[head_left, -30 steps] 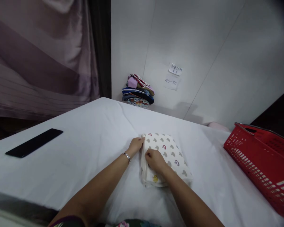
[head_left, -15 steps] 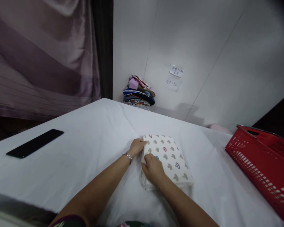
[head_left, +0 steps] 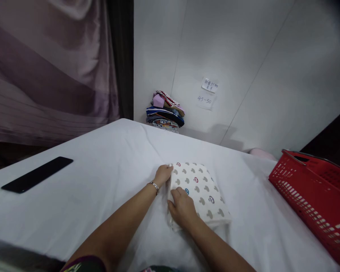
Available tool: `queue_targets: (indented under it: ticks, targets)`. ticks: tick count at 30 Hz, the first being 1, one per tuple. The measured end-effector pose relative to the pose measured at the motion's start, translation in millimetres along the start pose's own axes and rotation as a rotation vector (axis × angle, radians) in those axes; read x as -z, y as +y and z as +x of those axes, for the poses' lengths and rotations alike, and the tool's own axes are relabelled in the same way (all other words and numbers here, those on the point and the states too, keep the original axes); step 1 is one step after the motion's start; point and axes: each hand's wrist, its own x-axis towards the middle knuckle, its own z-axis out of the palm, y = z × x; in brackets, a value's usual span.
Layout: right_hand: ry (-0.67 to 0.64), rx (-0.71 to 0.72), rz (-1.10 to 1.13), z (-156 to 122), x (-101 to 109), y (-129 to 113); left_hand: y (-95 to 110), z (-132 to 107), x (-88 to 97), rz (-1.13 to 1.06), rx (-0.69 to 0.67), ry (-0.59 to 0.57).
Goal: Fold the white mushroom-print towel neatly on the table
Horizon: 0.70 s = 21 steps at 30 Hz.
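A folded white cloth (head_left: 204, 189) printed with mushrooms, mostly grey and a few red, blue or dark, lies flat on the white-covered table (head_left: 110, 162). At its far left corner, my left hand (head_left: 163, 174) pinches the edge between thumb and fingers; a silver bracelet circles that wrist. Nearer to me, my right hand (head_left: 183, 207) grips the left edge of the same cloth, with its fingers curled on top and the thumb at the side. Part of the cloth's near left side is hidden under this hand.
A red plastic basket (head_left: 314, 192) stands at the right. On the left lies a flat black slab (head_left: 38, 174). Against the wall sits a stack of folded fabrics (head_left: 166, 111), below and left of handwritten paper notes (head_left: 206, 93). A pinkish curtain (head_left: 51, 68) hangs at the left.
Both hands stay on the cloth's left edge, with the right hand's fingers shifted slightly. The whole view has moved a little.
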Motion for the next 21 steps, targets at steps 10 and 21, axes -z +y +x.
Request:
queue_targets:
  ticks: [10,21]
  targets:
    - [0.034,0.017,0.033,-3,-4,1,4,5,1.5,-0.035,0.037,0.03]
    - [0.051,0.021,0.076,-5,-2,1,-12,16,-7.9,-0.142,0.073,0.047]
